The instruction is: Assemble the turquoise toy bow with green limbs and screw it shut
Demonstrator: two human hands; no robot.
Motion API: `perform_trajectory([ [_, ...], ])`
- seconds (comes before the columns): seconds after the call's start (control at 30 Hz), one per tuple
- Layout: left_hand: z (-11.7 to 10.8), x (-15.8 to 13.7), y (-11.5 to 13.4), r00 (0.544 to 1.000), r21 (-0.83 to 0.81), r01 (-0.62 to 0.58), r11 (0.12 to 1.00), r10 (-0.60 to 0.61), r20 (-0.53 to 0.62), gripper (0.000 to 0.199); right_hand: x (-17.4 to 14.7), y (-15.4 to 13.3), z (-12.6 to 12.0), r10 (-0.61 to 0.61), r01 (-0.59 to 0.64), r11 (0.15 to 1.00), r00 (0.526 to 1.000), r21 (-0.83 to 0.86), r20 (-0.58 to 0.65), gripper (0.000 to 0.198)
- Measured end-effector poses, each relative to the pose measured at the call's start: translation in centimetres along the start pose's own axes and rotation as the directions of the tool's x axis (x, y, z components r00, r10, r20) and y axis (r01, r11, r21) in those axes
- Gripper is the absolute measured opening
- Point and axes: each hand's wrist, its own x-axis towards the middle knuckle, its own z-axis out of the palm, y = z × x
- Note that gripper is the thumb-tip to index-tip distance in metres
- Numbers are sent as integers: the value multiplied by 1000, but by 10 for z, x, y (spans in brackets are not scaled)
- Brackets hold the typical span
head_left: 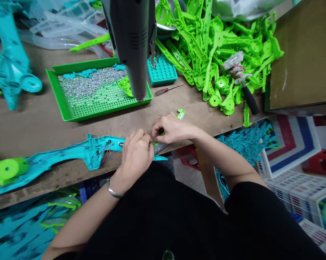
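Observation:
A long turquoise plastic shell half [62, 153] lies along the bench's front edge, its inside up, with thin red and blue wires in it and a green round part [11, 170] at its left end. My left hand [138, 150] is closed over the shell's right end, fingers curled. Close beside it, my right hand [170, 129] pinches at a green and clear plastic piece [180, 115] that shows on both sides of the hand. What sits between the fingertips is hidden.
Above the bench hangs a dark electric screwdriver [133, 47]. Behind are a green tray [68, 117] of screws, a turquoise block [163, 70], a small screwdriver [168, 89], a black-handled tool [249, 97] and piled green parts [206, 47]. A cardboard box [303, 54] stands right.

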Motion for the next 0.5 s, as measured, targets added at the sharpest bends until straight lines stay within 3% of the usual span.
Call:
perform_trajectory([
  [0.27,0,-5,-8,993,-176,-105,979,93,-77,9,0,-14,6,97,-101,987,994,-123,-42,17],
  [0.37,-11,-12,-11,969,-275,-207,939,158,-190,27,-2,-17,7,112,-120,980,992,-157,-58,17],
  [0.5,-21,-30,-17,906,-217,-241,946,139,-400,41,-4,-20,7,137,-143,976,990,-163,-46,18],
])
